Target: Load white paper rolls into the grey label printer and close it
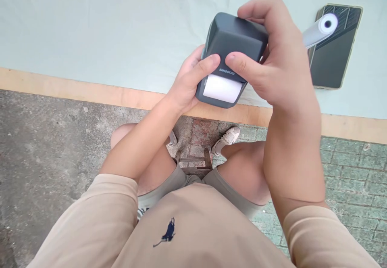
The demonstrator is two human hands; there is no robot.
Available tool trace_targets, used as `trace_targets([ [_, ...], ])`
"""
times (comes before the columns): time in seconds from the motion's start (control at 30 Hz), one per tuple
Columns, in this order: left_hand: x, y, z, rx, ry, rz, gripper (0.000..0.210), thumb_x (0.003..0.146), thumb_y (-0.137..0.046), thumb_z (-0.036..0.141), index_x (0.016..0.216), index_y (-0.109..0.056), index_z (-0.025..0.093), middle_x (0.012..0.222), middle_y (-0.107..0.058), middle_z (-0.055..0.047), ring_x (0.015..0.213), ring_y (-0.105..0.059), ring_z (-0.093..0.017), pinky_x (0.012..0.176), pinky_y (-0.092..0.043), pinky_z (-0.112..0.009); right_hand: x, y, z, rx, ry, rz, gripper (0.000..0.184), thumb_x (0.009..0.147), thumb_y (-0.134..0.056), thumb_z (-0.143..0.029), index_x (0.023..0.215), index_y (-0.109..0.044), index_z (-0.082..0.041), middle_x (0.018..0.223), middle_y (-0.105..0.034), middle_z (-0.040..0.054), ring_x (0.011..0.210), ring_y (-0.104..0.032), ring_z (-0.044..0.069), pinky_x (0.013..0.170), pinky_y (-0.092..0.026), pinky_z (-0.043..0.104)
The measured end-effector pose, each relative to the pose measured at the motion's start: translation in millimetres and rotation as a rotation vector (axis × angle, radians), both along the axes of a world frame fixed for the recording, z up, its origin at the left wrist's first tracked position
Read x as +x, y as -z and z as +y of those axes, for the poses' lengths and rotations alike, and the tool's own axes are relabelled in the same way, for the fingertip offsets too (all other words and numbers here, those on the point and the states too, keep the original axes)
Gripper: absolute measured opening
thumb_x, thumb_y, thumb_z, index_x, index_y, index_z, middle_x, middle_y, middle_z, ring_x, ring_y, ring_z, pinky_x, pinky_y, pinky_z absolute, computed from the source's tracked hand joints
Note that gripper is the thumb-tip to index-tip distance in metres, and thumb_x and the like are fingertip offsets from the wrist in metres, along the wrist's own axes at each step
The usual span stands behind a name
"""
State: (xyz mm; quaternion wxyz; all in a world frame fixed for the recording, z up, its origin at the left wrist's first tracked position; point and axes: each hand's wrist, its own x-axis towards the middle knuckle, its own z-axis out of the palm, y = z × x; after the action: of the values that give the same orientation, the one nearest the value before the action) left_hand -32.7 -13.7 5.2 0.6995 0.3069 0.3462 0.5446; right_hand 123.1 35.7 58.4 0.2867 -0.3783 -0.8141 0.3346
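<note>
Held up over the table's near edge is a dark grey label printer (pixel 238 34) marked NIIMBOT, tilted so that its top faces me. White paper (pixel 223 88) shows in the opening at its lower end. My left hand (pixel 193 78) is closed around the printer's left side, thumb on the top near the paper. My right hand (pixel 278 50) grips the right side, with its thumb pressed on the top above the lettering and its fingers at the far right corner. The fingers of both hands are partly hidden behind the printer.
A dark phone (pixel 331 54) lies on the pale table cover (pixel 105 26) at the right. A white paper roll (pixel 322 30) rests against or over it. The wooden table edge (pixel 90 92) crosses in front of my knees. Beneath me is part of a wooden stool (pixel 195 164).
</note>
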Motion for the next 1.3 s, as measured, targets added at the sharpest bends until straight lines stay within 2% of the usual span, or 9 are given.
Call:
trace_targets([
  [0.2,2.3,-4.2,1.5,-0.090,-0.004,0.055,0.024,0.083,-0.055,0.037,0.103,-0.058,0.025,0.081,-0.069,-0.005,0.103,-0.062,-0.027,0.082,-0.054,-0.032,-3.1,4.0,-5.4,0.011,0.070,-0.001,0.027,0.080,-0.058,-0.033,0.106,-0.050,-0.030,0.114,-0.057,-0.0010,0.102,-0.055,0.018,0.088,-0.049,0.035],
  [0.33,4.5,-7.9,3.4,-0.028,-0.018,-0.010,0.026,0.088,-0.042,0.042,0.095,-0.060,0.025,0.080,-0.067,-0.003,0.113,-0.060,-0.026,0.082,-0.056,-0.036,0.7,6.2,-6.0,-0.049,0.098,0.087,0.029,0.081,-0.057,-0.033,0.109,-0.050,-0.028,0.116,-0.055,0.0000,0.102,-0.054,0.015,0.081,-0.051,0.030],
  [0.4,4.7,-7.5,5.4,-0.055,-0.027,-0.080,0.032,0.091,-0.035,0.041,0.091,-0.061,0.022,0.078,-0.066,-0.003,0.117,-0.057,-0.025,0.091,-0.054,-0.038,7.7,7.4,-3.7,-0.088,0.066,0.105,0.034,0.082,-0.055,-0.031,0.115,-0.050,-0.025,0.120,-0.053,0.0015,0.102,-0.054,0.014,0.080,-0.051,0.027],
  [0.53,6.0,-1.5,8.7,-0.099,-0.087,-0.113,0.028,0.092,-0.037,0.035,0.087,-0.061,0.022,0.081,-0.067,-0.004,0.120,-0.054,-0.021,0.099,-0.049,-0.031,22.1,9.1,1.7,-0.153,-0.069,0.109,0.059,0.073,-0.065,-0.021,0.128,-0.044,-0.026,0.136,-0.043,0.0035,0.118,-0.049,0.016,0.095,-0.050,0.028],
  [0.67,8.9,6.1,8.6,-0.092,-0.178,-0.057,0.028,0.091,-0.040,0.039,0.083,-0.059,0.020,0.074,-0.060,0.000,0.098,-0.062,-0.015,0.083,-0.053,-0.024,24.3,6.4,3.6,-0.143,-0.095,0.042,0.072,0.066,-0.071,-0.019,0.130,-0.043,-0.036,0.135,-0.042,-0.0007,0.122,-0.048,0.018,0.102,-0.049,0.033],
  [0.8,8.7,8.9,7.9,-0.020,-0.289,-0.017,0.019,0.089,-0.043,0.023,0.076,-0.056,0.017,0.072,-0.052,0.004,0.068,-0.057,-0.004,0.067,-0.048,-0.016,18.3,-4.0,3.5,-0.118,-0.126,-0.064,0.077,0.065,-0.071,-0.020,0.131,-0.040,-0.042,0.135,-0.041,-0.0040,0.124,-0.046,0.018,0.098,-0.052,0.034],
  [1.03,6.7,-0.8,8.2,-0.059,-0.135,-0.092,0.037,0.091,-0.033,0.041,0.093,-0.064,0.021,0.084,-0.062,-0.002,0.108,-0.061,-0.018,0.084,-0.053,-0.025,10.8,-8.4,8.2,-0.148,-0.037,-0.127,0.071,0.064,-0.069,-0.023,0.129,-0.043,-0.035,0.126,-0.048,-0.0018,0.104,-0.055,0.017,0.080,-0.056,0.027],
  [1.13,4.7,-2.5,8.0,-0.064,-0.137,-0.099,0.036,0.093,-0.032,0.036,0.092,-0.064,0.021,0.088,-0.065,-0.001,0.111,-0.061,-0.017,0.087,-0.053,-0.024,10.7,-4.7,9.4,-0.160,-0.042,-0.123,0.073,0.066,-0.070,-0.024,0.132,-0.041,-0.035,0.129,-0.047,-0.0016,0.102,-0.056,0.016,0.080,-0.056,0.025],
  [1.3,0.4,0.2,9.4,-0.084,-0.140,-0.158,0.032,0.092,-0.037,0.034,0.092,-0.065,0.018,0.097,-0.067,-0.001,0.108,-0.063,-0.017,0.088,-0.055,-0.026,11.8,-2.5,7.9,-0.181,-0.089,-0.115,0.085,0.064,-0.074,-0.028,0.138,-0.034,-0.037,0.139,-0.039,-0.0049,0.113,-0.054,0.014,0.093,-0.054,0.025],
])
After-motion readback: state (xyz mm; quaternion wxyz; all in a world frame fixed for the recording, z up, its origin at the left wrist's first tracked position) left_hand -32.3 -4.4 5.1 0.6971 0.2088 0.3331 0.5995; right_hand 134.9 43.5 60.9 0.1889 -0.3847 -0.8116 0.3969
